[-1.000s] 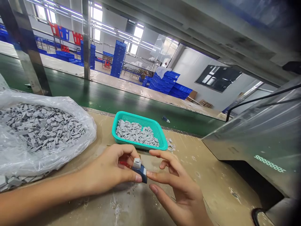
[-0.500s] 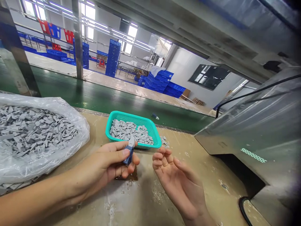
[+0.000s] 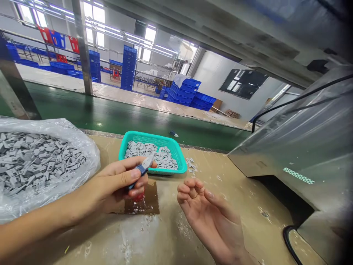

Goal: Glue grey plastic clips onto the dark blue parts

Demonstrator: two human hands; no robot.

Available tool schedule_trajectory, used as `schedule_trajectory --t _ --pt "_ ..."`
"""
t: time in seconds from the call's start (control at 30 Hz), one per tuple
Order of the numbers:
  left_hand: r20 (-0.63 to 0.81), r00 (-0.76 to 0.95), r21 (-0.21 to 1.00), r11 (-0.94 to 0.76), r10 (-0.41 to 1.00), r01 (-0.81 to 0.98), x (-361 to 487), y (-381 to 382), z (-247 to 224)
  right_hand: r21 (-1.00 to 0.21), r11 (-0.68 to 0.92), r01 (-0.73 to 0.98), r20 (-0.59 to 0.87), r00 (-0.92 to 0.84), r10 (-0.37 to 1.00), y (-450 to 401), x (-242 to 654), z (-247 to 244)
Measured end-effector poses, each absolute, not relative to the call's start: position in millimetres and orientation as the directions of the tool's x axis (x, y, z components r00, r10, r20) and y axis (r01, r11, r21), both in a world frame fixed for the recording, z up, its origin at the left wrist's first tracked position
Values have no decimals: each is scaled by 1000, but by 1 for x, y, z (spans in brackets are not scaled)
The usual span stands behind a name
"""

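Note:
Between the thumb and fingers of my left hand (image 3: 121, 182) is a small dark blue and light grey part (image 3: 142, 169), its grey end pointing up and to the right. My right hand (image 3: 211, 217) is palm up with curled fingers apart and holds nothing. Beyond my left hand stands a turquoise basket (image 3: 180, 161) with many small grey pieces (image 3: 165, 159) in it. A brown, wet-looking square (image 3: 151, 198) lies on the table under my left hand, with something red partly hidden by my fingers.
A clear plastic bag (image 3: 92, 149) full of grey pieces lies at the left. Loose grey pieces (image 3: 191, 164) sit beside the basket. Behind runs a green belt (image 3: 121, 114) carrying another blue and grey part (image 3: 173, 134). A metal housing (image 3: 311, 147) stands at the right.
My left hand has moved left, and the part in it has tilted further over to the right. More of the brown square and something red now show. The camera view has shifted slightly.

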State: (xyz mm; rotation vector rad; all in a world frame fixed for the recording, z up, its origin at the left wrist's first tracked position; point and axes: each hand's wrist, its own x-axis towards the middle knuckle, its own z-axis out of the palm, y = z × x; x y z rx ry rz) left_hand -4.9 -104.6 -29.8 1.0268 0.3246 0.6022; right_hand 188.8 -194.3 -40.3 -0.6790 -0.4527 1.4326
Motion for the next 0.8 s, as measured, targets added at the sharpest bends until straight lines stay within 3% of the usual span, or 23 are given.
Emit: schedule_trajectory --t 0.1,0.17,0.2,0.23,0.33,0.4,0.47,0.57,0.63,0.8 --pt "102 681 975 63 725 -214 -1 -67 -16 -781 35 -623 -50 119 992 -191 198 -39" --pt "155 618 955 -277 771 107 1 -26 -9 -872 53 -487 -20 144 989 -189 205 -41" --pt "158 607 830 -438 779 346 2 -2 -8 -908 58 -414 -13 168 986 -187 209 -42" --pt "119 594 605 -533 796 592 3 22 -10 -937 64 -342 -6 202 979 -186 213 -43" --pt "28 516 411 -480 856 775 7 85 -21 -989 96 -110 60 297 953 -177 225 -44" --pt "-27 490 348 -452 871 822 15 113 -27 -981 128 144 166 293 942 -165 234 -41" --pt "-52 487 302 -451 872 840 31 126 -28 -865 147 479 273 203 940 -148 243 -34" --pt "-21 531 287 -503 847 815 76 125 -21 -520 140 843 260 0 966 -117 249 -26" --pt "10 581 296 -557 814 776 115 116 -18 -388 130 913 184 -61 981 -98 247 -26" --pt "1 619 312 -588 785 746 191 103 -28 -329 101 939 132 -60 989 -74 235 -44"
